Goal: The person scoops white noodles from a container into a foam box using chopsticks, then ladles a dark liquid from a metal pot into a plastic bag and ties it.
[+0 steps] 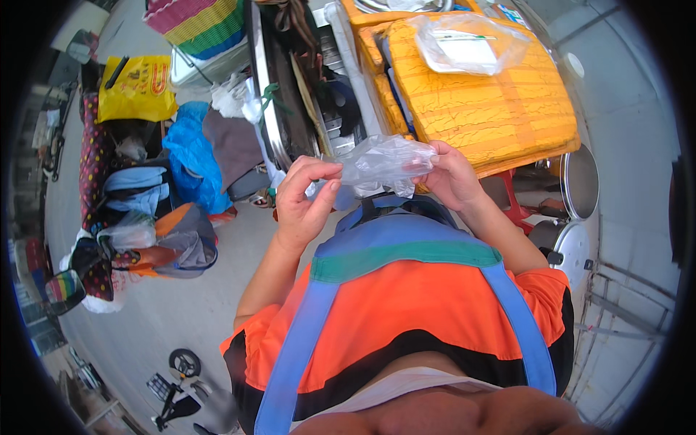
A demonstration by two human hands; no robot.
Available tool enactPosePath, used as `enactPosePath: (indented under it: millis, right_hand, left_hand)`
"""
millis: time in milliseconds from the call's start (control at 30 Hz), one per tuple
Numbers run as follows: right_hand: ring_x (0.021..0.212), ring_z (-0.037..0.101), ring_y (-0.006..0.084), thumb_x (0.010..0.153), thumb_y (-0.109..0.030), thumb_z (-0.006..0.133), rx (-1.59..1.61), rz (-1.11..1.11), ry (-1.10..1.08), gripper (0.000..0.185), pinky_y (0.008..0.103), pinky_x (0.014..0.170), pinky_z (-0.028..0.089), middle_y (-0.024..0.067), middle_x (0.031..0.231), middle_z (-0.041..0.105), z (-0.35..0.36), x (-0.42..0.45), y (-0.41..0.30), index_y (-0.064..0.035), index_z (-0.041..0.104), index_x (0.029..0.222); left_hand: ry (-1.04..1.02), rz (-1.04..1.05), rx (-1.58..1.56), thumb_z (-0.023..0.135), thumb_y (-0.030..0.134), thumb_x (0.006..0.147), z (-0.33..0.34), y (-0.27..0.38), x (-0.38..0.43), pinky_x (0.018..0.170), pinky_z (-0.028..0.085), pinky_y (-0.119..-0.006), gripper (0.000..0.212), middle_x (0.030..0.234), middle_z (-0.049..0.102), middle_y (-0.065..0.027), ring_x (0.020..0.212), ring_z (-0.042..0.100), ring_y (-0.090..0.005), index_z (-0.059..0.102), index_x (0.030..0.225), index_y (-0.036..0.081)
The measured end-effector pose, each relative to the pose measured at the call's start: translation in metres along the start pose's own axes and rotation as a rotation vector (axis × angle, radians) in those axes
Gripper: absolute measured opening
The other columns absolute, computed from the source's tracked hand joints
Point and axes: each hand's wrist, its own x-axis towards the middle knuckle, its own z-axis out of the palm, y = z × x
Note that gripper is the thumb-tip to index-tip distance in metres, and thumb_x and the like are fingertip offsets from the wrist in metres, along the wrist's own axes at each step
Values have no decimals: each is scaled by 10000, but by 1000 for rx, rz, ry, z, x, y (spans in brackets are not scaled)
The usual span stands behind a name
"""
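A crumpled clear plastic bag (383, 163) is stretched between my two hands, in front of my blue apron. My left hand (310, 196) pinches its left end between thumb and fingers. At the other end, the fingers of my right hand (448, 174) grip the gathered film. Just beyond my right hand lies a yellow tape-wrapped lid or pad (489, 109) with a cracked surface. On top of it rests a white tray (462, 54) partly covered by another clear bag.
A striped woven plastic basket (201, 27) stands far left of centre. Blue plastic bags (196, 157), cloths and a yellow bag (136, 89) crowd the left side. Metal pots with lids (580, 185) are at the right, beside a red plastic stool (511, 201). A parked bicycle or scooter (185, 391) is at the lower left.
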Motion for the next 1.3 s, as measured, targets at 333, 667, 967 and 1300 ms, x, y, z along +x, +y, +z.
enactPosePath:
  millis: [333, 667, 967, 1300]
  right_hand:
    - [774, 545, 158, 775, -69, 547, -919, -457, 76, 68, 264, 707, 427, 45, 800, 551, -13, -76, -70, -32, 490, 778]
    - [914, 525, 316, 714, 24, 511, -1668, -863, 832, 510, 374, 803, 440, 157, 948, 491, -89, -101, -158, -28, 434, 1215]
    - [800, 597, 313, 790, -96, 532, -1549, -627, 884, 305, 402, 702, 486, 142, 922, 597, -285, -131, -319, -70, 501, 1092]
    - [552, 512, 105, 782, -73, 538, -1072, -349, 491, 227, 247, 485, 413, 4, 629, 521, -459, -45, -494, -52, 542, 1008]
  left_hand:
    - [-610, 312, 443, 650, 89, 685, 118, 32, 105, 598, 488, -341, 153, 788, 612, -106, 713, 610, -278, 598, 827, 67]
    - [-430, 472, 403, 609, 15, 723, 264, 70, 141, 514, 461, -352, 205, 682, 580, -116, 567, 580, -274, 569, 919, 59]
    - [-408, -825, -1004, 549, 90, 867, 415, 66, 235, 642, 508, -290, 82, 841, 609, -25, 692, 589, -150, 548, 949, 83]
    - [-310, -107, 251, 616, 116, 822, 577, -44, 395, 483, 359, -200, 106, 678, 519, 34, 546, 430, -42, 558, 884, 52]
